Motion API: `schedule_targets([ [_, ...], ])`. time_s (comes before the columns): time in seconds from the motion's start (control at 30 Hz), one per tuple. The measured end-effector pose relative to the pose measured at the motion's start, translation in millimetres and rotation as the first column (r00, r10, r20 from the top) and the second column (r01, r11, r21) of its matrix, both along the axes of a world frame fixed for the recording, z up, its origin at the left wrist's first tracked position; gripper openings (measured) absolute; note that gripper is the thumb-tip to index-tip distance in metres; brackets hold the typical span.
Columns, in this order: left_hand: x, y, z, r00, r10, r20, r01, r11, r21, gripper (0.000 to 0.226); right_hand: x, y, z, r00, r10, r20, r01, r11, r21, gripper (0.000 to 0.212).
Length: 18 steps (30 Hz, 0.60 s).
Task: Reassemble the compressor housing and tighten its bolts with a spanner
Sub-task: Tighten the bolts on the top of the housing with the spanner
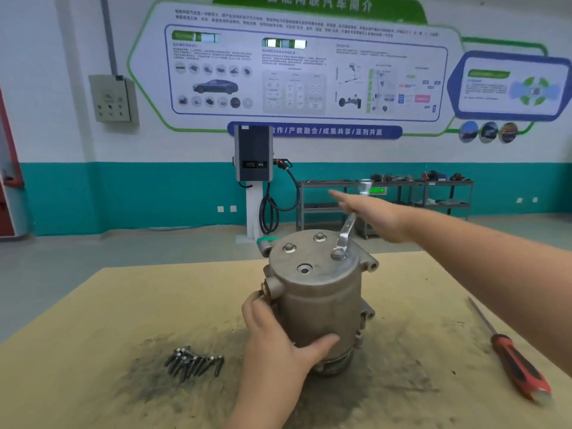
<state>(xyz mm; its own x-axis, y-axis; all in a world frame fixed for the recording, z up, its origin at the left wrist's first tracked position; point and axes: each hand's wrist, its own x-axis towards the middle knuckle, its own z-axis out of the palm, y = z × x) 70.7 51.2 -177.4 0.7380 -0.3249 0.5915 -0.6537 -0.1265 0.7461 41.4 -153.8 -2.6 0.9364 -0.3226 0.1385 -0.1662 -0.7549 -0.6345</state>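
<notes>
The housing [315, 301] stands upright at frame centre on the bench [93, 335]. It looks like heavy, rigid cast metal with a smooth wall. The left hand [278, 332] wraps its side. The right hand [371, 213], fingers straight, pushes the spanner [345, 236] seated on a top bolt [339, 251]. Best steadied low, by its lugs.

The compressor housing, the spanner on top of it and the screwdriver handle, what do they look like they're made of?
Compressor housing: apparently cast aluminium or a similar alloy; dull, matte grey with moulded lugs.
Spanner: likely polished or chromed steel; bright, reflective silver.
Screwdriver handle: seemingly plastic or rubber; red with black sections and a slight sheen. Its shaft looks like dark metal.
</notes>
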Motion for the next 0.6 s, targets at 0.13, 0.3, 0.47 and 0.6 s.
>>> schedule_targets([
  [0.13, 2, -2, -1, 0.998, 0.045, -0.049, -0.046, 0.999, -0.014, 0.096, -57, 24, -32, 0.832, 0.08, 0.549, -0.205, 0.964, 0.171, 0.061],
  [0.3, 0, -6, -3, 1.0, 0.007, 0.014, -0.006, 0.998, -0.063, 0.099, -81, 70, -48, 0.866, 0.474, 0.158, -0.206, 0.628, -0.751, 0.05],
  [0.47, 4, -13, -4, 0.994, -0.107, -0.014, 0.106, 0.992, -0.063, 0.109, -28, 113, -22, 0.878, 0.456, -0.146, -0.396, 0.519, -0.758, 0.05],
  [0.6, 2, -13, -6, 0.989, -0.142, -0.04, 0.138, 0.986, -0.091, 0.099, 32, 88, 12, 0.929, 0.185, -0.319, -0.355, 0.684, -0.638, 0.053],
])
